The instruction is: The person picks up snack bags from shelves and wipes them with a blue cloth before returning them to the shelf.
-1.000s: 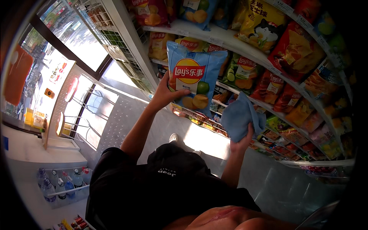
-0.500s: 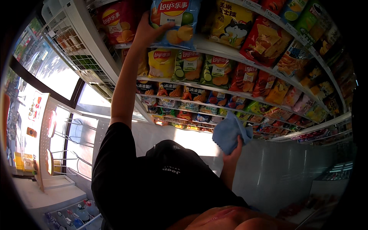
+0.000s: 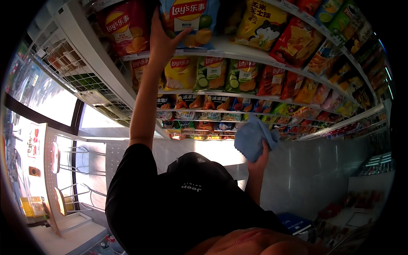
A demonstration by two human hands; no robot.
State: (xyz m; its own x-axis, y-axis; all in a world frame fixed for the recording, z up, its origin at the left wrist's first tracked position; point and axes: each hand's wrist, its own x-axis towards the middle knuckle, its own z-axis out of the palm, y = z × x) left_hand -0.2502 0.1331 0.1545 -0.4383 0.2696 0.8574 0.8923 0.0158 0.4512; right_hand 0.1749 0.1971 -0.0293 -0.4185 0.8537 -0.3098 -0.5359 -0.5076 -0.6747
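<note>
My left hand reaches up to the top visible shelf and grips a light-blue bag of potato chips by its left side. The thumb lies across the bag's front, and the other fingers run up along its edge, partly hidden. A dark red chip bag stands just left of that hand. Lower and to the right, my right hand holds a crumpled blue cloth, apart from the shelves.
Lower shelves hold rows of snack bags, among them a yellow bag and a green one. To the right along the top shelf stands a yellow snack bag. A white wire rack flanks the shelving at left; stools stand by the window.
The light-blue bag and my left hand have shifted slightly up and left in the picture, along with the view. My left hand keeps its grip; the cloth stays in my right.
</note>
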